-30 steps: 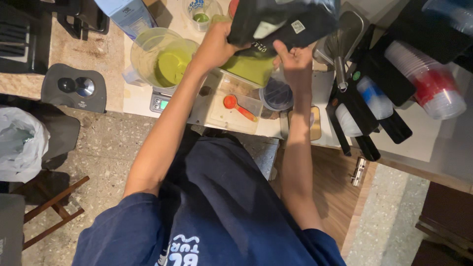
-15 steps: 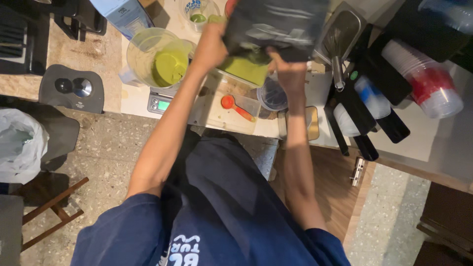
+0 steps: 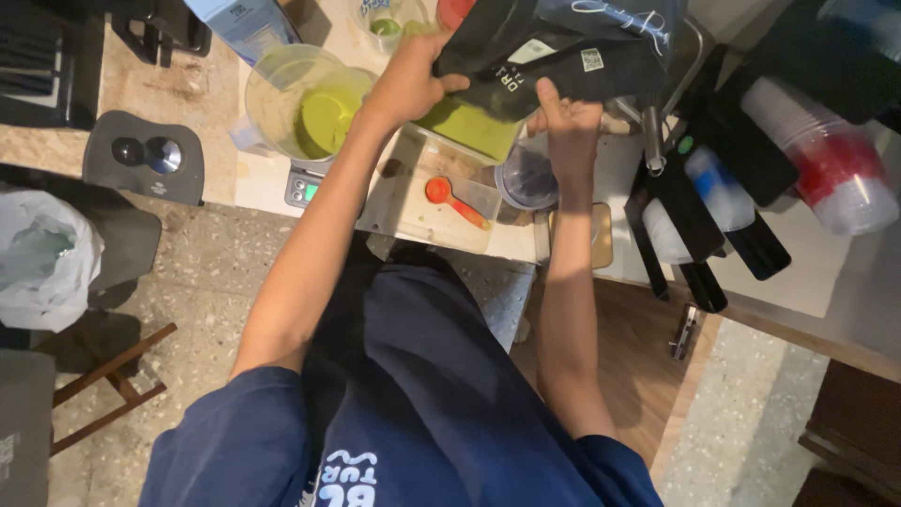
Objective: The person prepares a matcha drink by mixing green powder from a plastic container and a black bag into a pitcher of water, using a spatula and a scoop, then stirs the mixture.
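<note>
We grasp black pouch [image 3: 563,47] both sides; left hand [image 3: 408,84] grip clenched on edge, right hand [image 3: 568,122] grip clamped beneath; green powder tub [image 3: 469,127] just under grip; red scoop [image 3: 455,199] below, on counter [image 3: 267,178].

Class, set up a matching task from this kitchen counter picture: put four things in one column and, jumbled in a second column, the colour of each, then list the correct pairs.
Things:
1. Bag held by the left hand and right hand
2. Measuring spoon
3. Powder in the jug
4. Carton

Colours:
A. green
B. light blue
C. black
D. orange-red

Pairs: 1-C, 2-D, 3-A, 4-B
</note>
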